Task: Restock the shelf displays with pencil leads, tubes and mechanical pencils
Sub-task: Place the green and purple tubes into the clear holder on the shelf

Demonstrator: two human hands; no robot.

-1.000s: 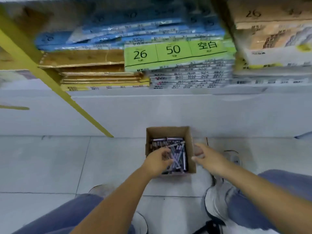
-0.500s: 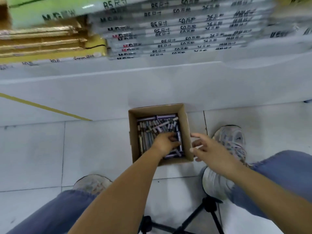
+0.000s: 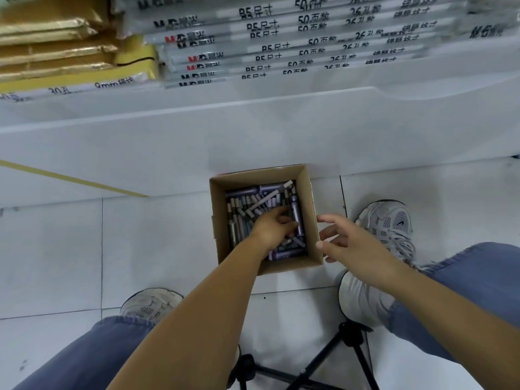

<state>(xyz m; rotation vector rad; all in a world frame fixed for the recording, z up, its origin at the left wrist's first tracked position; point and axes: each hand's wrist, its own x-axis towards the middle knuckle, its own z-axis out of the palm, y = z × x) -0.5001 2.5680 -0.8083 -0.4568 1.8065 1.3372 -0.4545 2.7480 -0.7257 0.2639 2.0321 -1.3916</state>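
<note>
A small open cardboard box [image 3: 311, 209] stands on the white tiled floor against the shelf base. It holds several purple and grey pencil lead tubes [image 3: 247, 209] lying in a jumble. My left hand [image 3: 274, 228] is down inside the box, its fingers curled among the tubes beside a long purple tube [image 3: 297, 218]; what it holds is hidden under the hand. My right hand [image 3: 347, 243] hovers just right of the box's right wall, fingers spread and holding nothing.
Above the white shelf base [image 3: 253, 136] lie stacks of wrapped notebook packs [image 3: 281, 43] and gold-wrapped packs [image 3: 56, 46]. My two white shoes [image 3: 389, 220] [image 3: 152, 304] flank the box. A black tripod [image 3: 323, 358] stands on the floor between my legs.
The view has tilted down from the shelf to the floor. My left hand has pushed deeper into the box among the tubes, and my right hand has come closer to the box's right wall.
</note>
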